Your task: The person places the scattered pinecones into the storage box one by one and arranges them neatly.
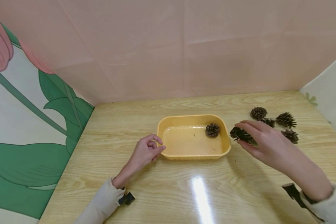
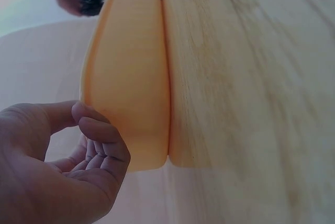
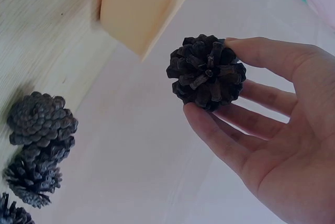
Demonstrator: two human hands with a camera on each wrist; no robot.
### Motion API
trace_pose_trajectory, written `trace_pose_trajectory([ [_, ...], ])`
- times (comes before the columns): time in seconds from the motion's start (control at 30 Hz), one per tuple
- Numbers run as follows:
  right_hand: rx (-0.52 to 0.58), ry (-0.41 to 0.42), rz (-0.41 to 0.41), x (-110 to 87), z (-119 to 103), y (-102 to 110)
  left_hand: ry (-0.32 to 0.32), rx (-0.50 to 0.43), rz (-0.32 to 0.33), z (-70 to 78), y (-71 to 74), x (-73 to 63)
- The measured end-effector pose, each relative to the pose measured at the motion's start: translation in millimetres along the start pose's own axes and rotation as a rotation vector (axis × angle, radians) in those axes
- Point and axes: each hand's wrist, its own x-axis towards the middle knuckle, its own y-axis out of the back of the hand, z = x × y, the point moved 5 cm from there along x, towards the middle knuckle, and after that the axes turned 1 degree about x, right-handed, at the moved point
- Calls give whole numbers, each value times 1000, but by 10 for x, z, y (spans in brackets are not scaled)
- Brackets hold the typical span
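A yellow rectangular tub (image 1: 193, 156) stands on the wooden table, with one brown pine cone (image 1: 212, 130) lying inside near its right end. My left hand (image 1: 147, 149) pinches the tub's left rim between thumb and index finger; the left wrist view shows this grip on the tub (image 2: 131, 67) up close. Just right of the tub, my right hand (image 1: 264, 143) holds a dark pine cone (image 3: 207, 72) between thumb and fingers, raised above the table. The palm side of the right hand (image 3: 282, 109) shows in the right wrist view.
Several more pine cones lie in a loose group at the table's right, among them a rounded one (image 1: 258, 113) and a spiky one (image 1: 286, 120). A pink covered wall (image 1: 182, 62) rises behind the table (image 1: 123, 118); a panel with painted leaves (image 1: 25, 165) stands at left.
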Motion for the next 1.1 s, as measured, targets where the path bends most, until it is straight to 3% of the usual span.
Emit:
trace_pose_trajectory([
  [0.23,23,16,-2,76,-48,-26,0,4,7,5,3,-2],
  [0.53,18,40,-8,156,-111,-19,45,-3,4,-7,-15,15],
  [0.83,31,76,10,239,-173,-40,45,-9,-8,326,2,-91],
  [1.1,29,124,36,298,-240,-90,36,-11,-7,329,3,-99],
])
